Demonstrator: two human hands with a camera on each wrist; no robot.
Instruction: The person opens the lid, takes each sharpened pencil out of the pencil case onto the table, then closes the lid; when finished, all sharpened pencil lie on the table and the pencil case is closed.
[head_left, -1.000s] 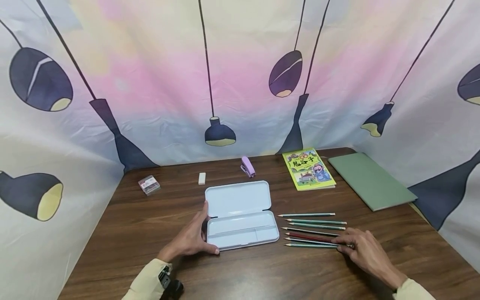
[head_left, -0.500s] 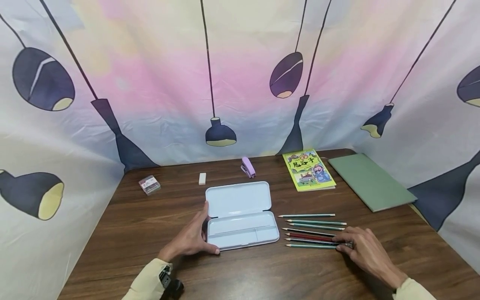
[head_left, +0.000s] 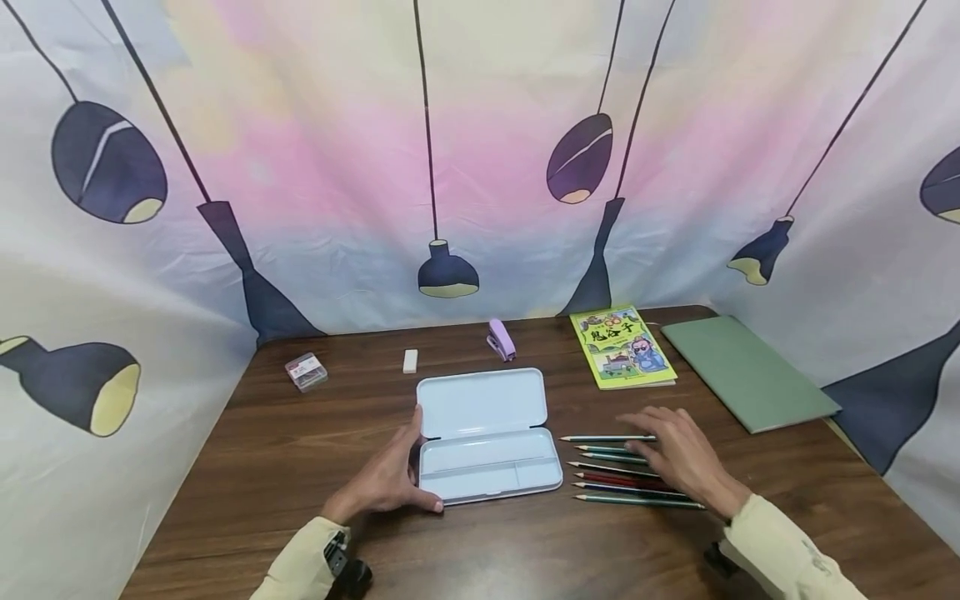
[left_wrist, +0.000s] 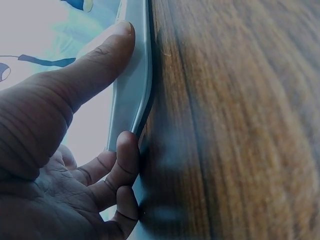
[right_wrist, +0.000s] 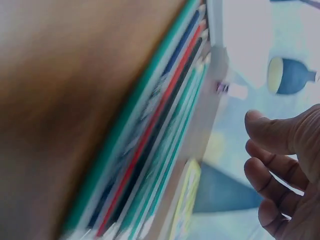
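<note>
An open pale blue pencil case (head_left: 480,468) lies at the middle of the brown table, lid (head_left: 483,402) folded back, its tray empty. My left hand (head_left: 408,467) holds its left end, thumb on the side edge and a finger along the front; the left wrist view shows the thumb and curled fingers on the case rim (left_wrist: 131,100). Right of the case lies a row of several pencils (head_left: 611,482), mostly green, one red. My right hand (head_left: 660,442) hovers over their upper right part with fingers spread, holding nothing. The right wrist view shows the pencils (right_wrist: 150,135) blurred beside loosely curled fingers (right_wrist: 280,165).
Along the back of the table lie a small clear box (head_left: 306,371), a white eraser (head_left: 409,361), a purple stapler (head_left: 500,340), a yellow-green book (head_left: 622,358) and a green notebook (head_left: 750,372). A printed curtain closes off the back and both sides.
My right hand has lifted off the pencils' right ends and moved up and left over the row. The left hand and the case have stayed put.
</note>
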